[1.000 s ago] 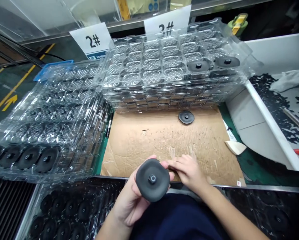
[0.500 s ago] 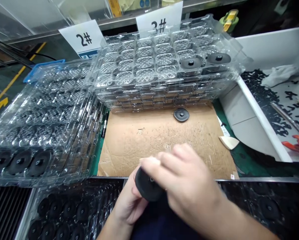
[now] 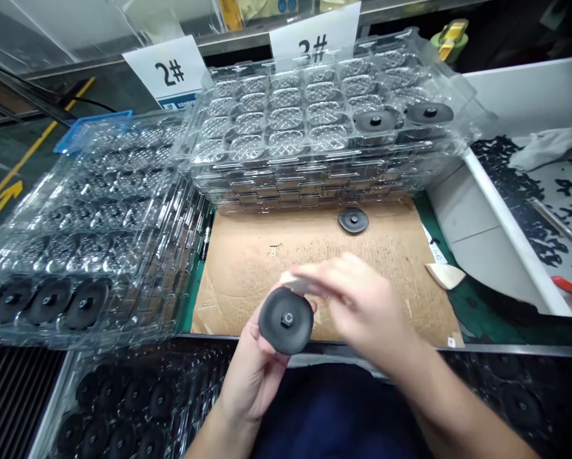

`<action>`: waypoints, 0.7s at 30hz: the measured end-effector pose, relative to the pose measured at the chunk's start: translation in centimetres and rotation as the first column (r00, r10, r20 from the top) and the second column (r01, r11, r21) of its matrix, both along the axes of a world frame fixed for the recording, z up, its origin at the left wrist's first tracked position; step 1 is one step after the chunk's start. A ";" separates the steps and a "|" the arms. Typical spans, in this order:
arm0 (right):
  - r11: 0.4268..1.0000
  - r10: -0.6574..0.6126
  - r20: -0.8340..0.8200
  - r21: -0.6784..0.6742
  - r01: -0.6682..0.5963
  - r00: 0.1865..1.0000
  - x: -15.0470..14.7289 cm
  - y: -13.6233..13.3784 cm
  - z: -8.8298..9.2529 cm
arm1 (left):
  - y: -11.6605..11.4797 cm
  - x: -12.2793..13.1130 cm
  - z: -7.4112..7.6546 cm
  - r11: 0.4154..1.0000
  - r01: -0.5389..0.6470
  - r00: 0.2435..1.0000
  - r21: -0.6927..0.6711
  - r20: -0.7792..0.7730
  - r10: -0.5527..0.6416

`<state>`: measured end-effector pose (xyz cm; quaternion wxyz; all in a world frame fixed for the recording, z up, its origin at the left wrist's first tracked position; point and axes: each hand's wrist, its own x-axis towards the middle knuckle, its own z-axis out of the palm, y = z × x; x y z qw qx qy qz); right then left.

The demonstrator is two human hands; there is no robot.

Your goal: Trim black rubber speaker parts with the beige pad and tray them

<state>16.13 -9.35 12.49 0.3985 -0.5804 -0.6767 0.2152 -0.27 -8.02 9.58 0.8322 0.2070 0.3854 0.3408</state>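
While I clamp the black disc (image 3: 286, 320) in my left hand (image 3: 250, 376) at six o'clock of my view, my right hand (image 3: 362, 299) hovers open, blurred, just beside it above the cardboard sheet (image 3: 252, 268).

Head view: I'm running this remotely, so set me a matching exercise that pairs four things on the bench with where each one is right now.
Things:
1. Round black disc with a centre stud
2. Second round black disc
3. White paper sign marked 3#
4. Cream wedge-shaped piece

Places:
A. Lying flat on the brown cardboard sheet, near its far edge
B. Behind the stack of clear plastic trays
C. In the left hand
D. At the cardboard's right edge

Pairs: 1-C, 2-A, 3-B, 4-D
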 end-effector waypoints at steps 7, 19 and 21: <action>0.974 -0.013 0.115 -0.222 0.039 0.993 1.3 -2.2 -8.0 | 0.4 -1.2 0.3 0.997 -0.057 0.988 -0.043 0.139 0.063; 0.998 0.057 0.096 0.034 -0.061 0.994 -2.0 -0.5 2.5 | -0.6 -0.3 0.3 0.993 -0.090 0.995 0.072 0.049 0.086; 1.000 0.010 0.174 0.003 -0.010 0.985 -2.8 -0.2 2.2 | -0.6 -0.4 0.1 0.988 -0.113 0.994 0.102 0.006 0.113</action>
